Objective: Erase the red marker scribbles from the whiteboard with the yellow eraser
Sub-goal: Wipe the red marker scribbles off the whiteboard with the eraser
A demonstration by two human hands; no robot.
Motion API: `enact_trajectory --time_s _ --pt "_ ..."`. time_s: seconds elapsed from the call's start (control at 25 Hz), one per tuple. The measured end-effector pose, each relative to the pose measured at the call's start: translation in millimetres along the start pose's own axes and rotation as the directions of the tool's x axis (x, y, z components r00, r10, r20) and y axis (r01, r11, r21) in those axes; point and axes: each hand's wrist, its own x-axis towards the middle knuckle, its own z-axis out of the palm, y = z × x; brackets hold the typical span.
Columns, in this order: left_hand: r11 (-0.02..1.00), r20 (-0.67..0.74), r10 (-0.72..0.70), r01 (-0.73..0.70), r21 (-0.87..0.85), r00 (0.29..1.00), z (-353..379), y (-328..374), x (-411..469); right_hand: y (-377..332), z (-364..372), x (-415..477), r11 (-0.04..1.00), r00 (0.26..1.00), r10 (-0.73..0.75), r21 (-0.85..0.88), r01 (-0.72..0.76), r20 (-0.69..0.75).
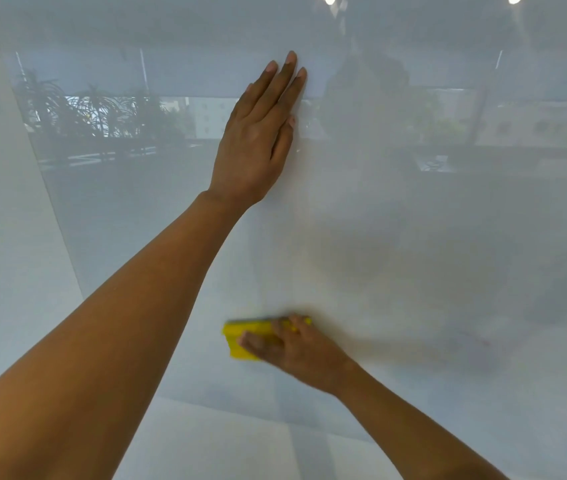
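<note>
1. Head view: right hand [296, 351] is clamped on the yellow eraser [245, 337], pressing it flat low on the whiteboard [413, 237]. Left hand [258, 140] is spread flat against the board higher up, holding nothing.
2. Eraser looks light and a bit squishy, so gripping across its back seems right.
3. Board is glossy and probably slick, reflecting plants and ceiling lights. Only a faint reddish smear [476, 341] remains, right of the eraser.

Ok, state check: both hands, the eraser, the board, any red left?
Left hand: open, flat on the board.
Right hand: gripping the eraser, blurred.
Yellow eraser: pressed to the board.
Whiteboard: mostly clean, glossy reflections.
Red smudge: faint, right of the eraser.
</note>
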Motion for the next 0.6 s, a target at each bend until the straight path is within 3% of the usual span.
enact_trajectory --time_s 0.12,0.2,0.28,0.36,0.44,0.48,0.52,0.6 --pt "1.000 0.006 0.011 -0.011 0.010 1.000 0.4 -0.7 -1.3 -10.1 -3.2 -40.0 0.978 0.976 -0.209 0.025 0.207 0.058" --pt "1.000 0.010 0.014 -0.014 0.012 1.000 0.5 -1.0 -1.7 13.7 -10.9 -50.2 0.985 0.986 -0.161 0.051 0.162 -0.037" --pt "1.000 0.004 0.004 -0.004 0.015 1.000 1.4 -0.7 -2.3 56.2 -25.2 -44.3 0.982 0.977 0.145 0.144 -0.122 -0.158" --pt "1.000 -0.019 -0.010 0.011 0.022 1.000 4.4 1.0 -2.9 105.5 -42.6 -31.9 0.847 0.811 0.524 0.256 -0.466 -0.258" --pt "0.999 -0.044 -0.031 0.032 0.025 0.999 8.3 4.1 -3.4 131.2 -54.2 -24.3 0.711 0.640 0.703 0.286 -0.642 -0.312" --pt "0.999 -0.051 -0.046 0.047 0.022 0.998 10.4 6.1 -3.8 129.5 -54.2 -24.7 0.705 0.632 0.708 0.270 -0.656 -0.315" --pt "0.998 -0.057 -0.064 0.065 0.016 0.996 12.2 8.1 -3.8 118.1 -49.5 -28.9 0.748 0.684 0.663 0.235 -0.620 -0.305" --pt "0.995 -0.065 -0.094 0.095 0.011 0.993 14.3 11.1 -4.3 73.3 -29.1 -52.8 0.902 0.872 0.431 0.144 -0.407 -0.232"
